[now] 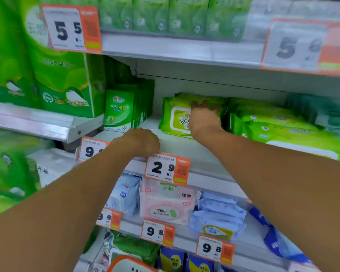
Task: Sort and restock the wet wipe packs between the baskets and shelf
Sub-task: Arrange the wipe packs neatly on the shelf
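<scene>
A light green wet wipe pack (175, 118) stands on edge on the middle shelf (177, 148), leaning back against more of the same kind. My right hand (203, 118) lies flat on its front, fingers spread up to its top edge. My left hand (143, 142) is curled into a loose fist at the shelf's front lip and holds nothing that I can see. To the right, several flat stacks of green wipe packs (273, 124) fill the shelf. Small dark green packs (118, 110) stand in a row at its left end.
A 2.9 price tag (167, 168) hangs just below my left hand. The shelf below holds pink (167, 205) and blue (218, 218) wipe packs. Big green tissue bundles (57, 75) fill the left bay. An orange-rimmed thing (126, 262) shows at the bottom edge.
</scene>
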`<state>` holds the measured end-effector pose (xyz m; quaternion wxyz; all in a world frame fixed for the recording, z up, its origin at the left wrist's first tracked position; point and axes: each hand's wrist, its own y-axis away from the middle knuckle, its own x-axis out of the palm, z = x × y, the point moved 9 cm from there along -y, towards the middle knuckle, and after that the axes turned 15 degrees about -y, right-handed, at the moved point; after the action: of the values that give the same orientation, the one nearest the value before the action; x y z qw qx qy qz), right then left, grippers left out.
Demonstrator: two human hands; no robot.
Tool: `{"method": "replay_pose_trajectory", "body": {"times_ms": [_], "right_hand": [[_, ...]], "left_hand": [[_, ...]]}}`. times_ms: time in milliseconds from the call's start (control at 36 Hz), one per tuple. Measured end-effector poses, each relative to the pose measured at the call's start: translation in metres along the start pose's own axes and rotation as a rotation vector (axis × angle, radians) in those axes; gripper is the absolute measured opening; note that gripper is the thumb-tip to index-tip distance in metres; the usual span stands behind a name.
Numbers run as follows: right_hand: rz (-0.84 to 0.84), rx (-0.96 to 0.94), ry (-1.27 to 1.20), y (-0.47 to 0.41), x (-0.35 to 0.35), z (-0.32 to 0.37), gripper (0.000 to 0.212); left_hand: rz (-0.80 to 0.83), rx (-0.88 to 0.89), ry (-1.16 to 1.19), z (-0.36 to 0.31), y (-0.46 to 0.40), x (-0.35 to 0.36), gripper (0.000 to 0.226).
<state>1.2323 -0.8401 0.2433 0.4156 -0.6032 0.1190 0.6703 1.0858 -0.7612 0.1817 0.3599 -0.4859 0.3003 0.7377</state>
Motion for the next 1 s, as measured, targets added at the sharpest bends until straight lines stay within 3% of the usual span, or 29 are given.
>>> {"method": "replay_pose_trajectory", "body": {"times_ms": [306, 417, 500, 583, 639, 722, 778, 833, 917, 944, 1000], "right_hand": [[-0.030, 0.098, -0.004, -0.006, -0.007, -0.018, 0.058], [-0.047, 0.128, 0.065, -0.001, -0.014, -0.025, 0.055], [0.008, 0.124, 0.086, 0.003, -0.017, -0.025, 0.058], [0.005, 0.087, 0.034, 0.018, -0.019, -0.018, 0.069], [-0.052, -0.053, -0.068, 0.051, -0.023, 0.000, 0.071], [-0.191, -0.335, -0.355, 0.147, -0.028, 0.020, 0.044], [-0.319, -0.466, -0.616, 0.229, -0.021, 0.012, 0.026], [-0.245, -0.461, -0.771, 0.305, 0.025, -0.008, 0.017], [0.125, -0.262, -0.703, 0.396, 0.143, -0.046, 0.021], [0.299, -0.148, -0.673, 0.426, 0.184, -0.061, 0.028], [0.598, 0.140, -0.663, 0.482, 0.244, -0.090, 0.048]], "left_hand": [[0.045, 0.046, -0.026, 0.002, -0.002, 0.003, 0.043], [0.029, -0.029, 0.120, 0.010, 0.003, 0.005, 0.042], [-0.157, -0.082, 0.247, 0.013, 0.016, -0.010, 0.034], [-0.597, -0.200, 0.356, 0.016, 0.055, -0.034, 0.027], [-0.880, -0.188, 0.493, 0.005, 0.099, -0.033, 0.026], [-1.056, -0.148, 0.764, -0.023, 0.163, 0.015, 0.018], [-0.919, -0.200, 0.865, -0.051, 0.189, 0.084, 0.014], [-0.586, -0.262, 0.899, -0.092, 0.210, 0.177, 0.018], [-0.030, -0.307, 0.783, -0.152, 0.256, 0.305, 0.043], [0.098, -0.299, 0.711, -0.166, 0.273, 0.330, 0.053], [0.200, -0.385, 0.670, -0.170, 0.303, 0.368, 0.064]]}}
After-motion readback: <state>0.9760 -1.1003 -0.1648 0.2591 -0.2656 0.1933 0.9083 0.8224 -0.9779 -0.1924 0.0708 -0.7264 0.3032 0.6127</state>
